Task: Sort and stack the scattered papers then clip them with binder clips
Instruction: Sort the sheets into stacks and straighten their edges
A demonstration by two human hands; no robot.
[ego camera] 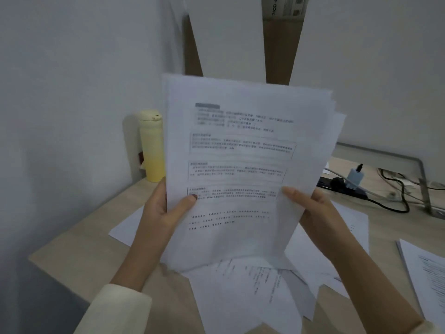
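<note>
A stack of printed white papers [243,165] is held upright above the wooden desk [79,247], its sheets fanned unevenly at the top right. My left hand [163,210] grips the stack's lower left edge, thumb on the front page. My right hand [320,213] holds the lower right edge, thumb on the front. More loose papers [248,297] lie scattered flat on the desk under the stack. Another pile of printed sheets [426,273] lies at the right edge. No binder clips are visible.
A pale yellow bottle [151,145] stands at the back left against the wall. A black power strip with plugs and cables [356,184] lies at the back right beside a metal frame [421,179]. Cardboard and white boards [228,37] lean behind.
</note>
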